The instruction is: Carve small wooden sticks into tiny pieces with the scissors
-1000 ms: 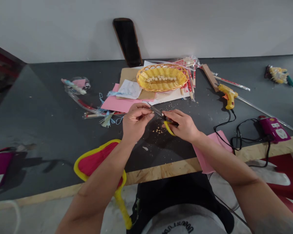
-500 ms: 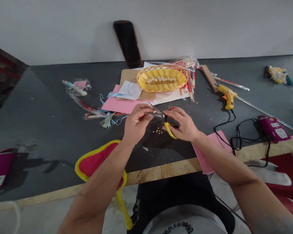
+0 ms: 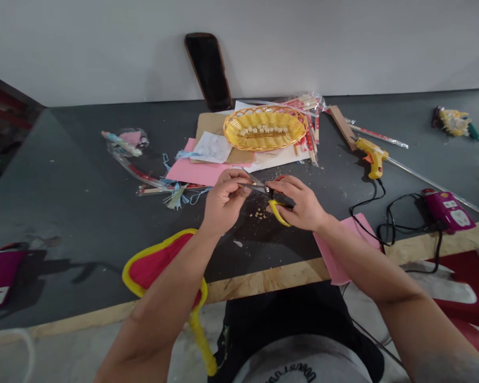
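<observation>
My right hand (image 3: 299, 202) is closed around the yellow handle of a pair of scissors (image 3: 278, 212), whose blades point left and stand parted. Beside the blades, my left hand (image 3: 224, 201) is closed in a pinch. Whatever lies between its thumb and fingers is too small and too hidden to name. Under the scissors, several tiny beige pieces (image 3: 259, 214) and crumbs are scattered on the dark table (image 3: 251, 247). A yellow wicker basket (image 3: 265, 142) just beyond my hands holds a row of small pale bits (image 3: 263, 130).
Pink sheets (image 3: 195, 171), tassels (image 3: 176, 198) and wrapped sticks lie behind my hands. A phone (image 3: 209, 72) leans on the wall. On the right are a yellow glue gun (image 3: 373, 158) with its cord and a purple box (image 3: 449, 211). A red-and-yellow fan-shaped piece (image 3: 155, 260) sits under my left forearm.
Both hands and the scissors stay in almost the same spot. The blades look slightly closer together than before.
</observation>
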Demonstrator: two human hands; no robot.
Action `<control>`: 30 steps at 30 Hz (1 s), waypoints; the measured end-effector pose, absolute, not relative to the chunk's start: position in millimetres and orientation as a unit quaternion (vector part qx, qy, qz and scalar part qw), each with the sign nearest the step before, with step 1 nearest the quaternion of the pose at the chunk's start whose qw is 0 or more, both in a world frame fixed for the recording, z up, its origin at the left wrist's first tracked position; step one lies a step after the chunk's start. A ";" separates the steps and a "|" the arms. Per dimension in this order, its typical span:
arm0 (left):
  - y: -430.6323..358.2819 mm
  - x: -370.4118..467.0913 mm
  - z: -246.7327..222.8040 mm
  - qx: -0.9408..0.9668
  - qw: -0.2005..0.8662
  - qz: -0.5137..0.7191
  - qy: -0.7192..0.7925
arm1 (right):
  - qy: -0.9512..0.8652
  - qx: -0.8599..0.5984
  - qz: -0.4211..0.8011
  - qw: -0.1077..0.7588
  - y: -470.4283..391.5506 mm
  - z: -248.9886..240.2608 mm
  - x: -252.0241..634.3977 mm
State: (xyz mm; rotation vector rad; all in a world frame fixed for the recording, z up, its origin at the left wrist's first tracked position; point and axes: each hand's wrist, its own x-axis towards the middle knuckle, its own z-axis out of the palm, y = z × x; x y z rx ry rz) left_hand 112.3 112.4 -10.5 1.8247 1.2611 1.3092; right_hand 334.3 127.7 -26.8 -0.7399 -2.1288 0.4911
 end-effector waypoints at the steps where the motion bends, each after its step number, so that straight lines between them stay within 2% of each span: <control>1: 112.3 112.2 -9.7 0.685 0.274 0.485 0.470 | -0.844 -0.292 0.194 0.406 127.7 -26.8 334.3; 15: 113.9 109.0 -11.7 0.709 0.222 0.490 0.456 | -0.839 -0.300 0.231 0.391 127.5 -25.2 334.1; 30: 115.0 110.1 -14.4 0.684 0.240 0.496 0.477 | -0.802 -0.340 0.246 0.426 126.3 -20.0 332.1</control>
